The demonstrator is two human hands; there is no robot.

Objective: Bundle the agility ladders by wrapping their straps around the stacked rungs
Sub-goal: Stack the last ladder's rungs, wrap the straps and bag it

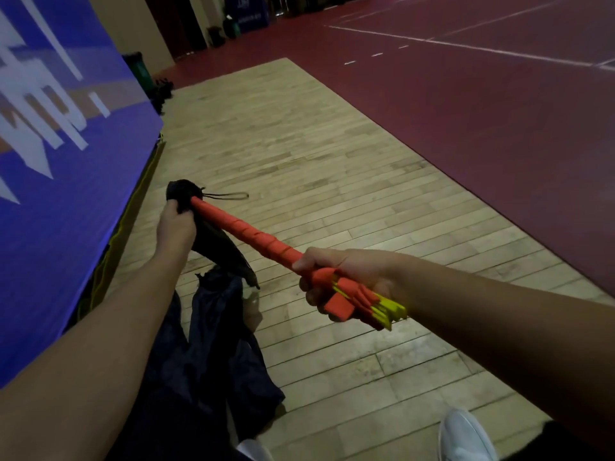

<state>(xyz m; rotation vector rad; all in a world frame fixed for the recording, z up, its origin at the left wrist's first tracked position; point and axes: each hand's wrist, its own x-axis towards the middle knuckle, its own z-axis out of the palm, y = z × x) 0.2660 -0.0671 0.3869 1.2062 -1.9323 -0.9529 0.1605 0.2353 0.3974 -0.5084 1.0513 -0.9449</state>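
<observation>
Head view: my left hand (176,224) clenches a black drawstring bag (181,191) at the far end of the ladder bundle (226,219). My right hand (336,271) grasps the bundle's near end, where the orange strap (269,246) is wound around the yellow rungs (391,309), held above the wooden floor (332,181).

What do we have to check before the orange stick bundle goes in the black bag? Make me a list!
1. Right hand grips the near end of the bundle: ok.
2. Left hand holds the bag at the bundle's far tip: ok.
3. Strap wound around the middle: ok.
4. Strap end tucked in: not ok, a flap sticks out below the fingers.
5. Yellow rungs stacked together: ok.
6. Tip already inside the bag's mouth: cannot tell.
</observation>
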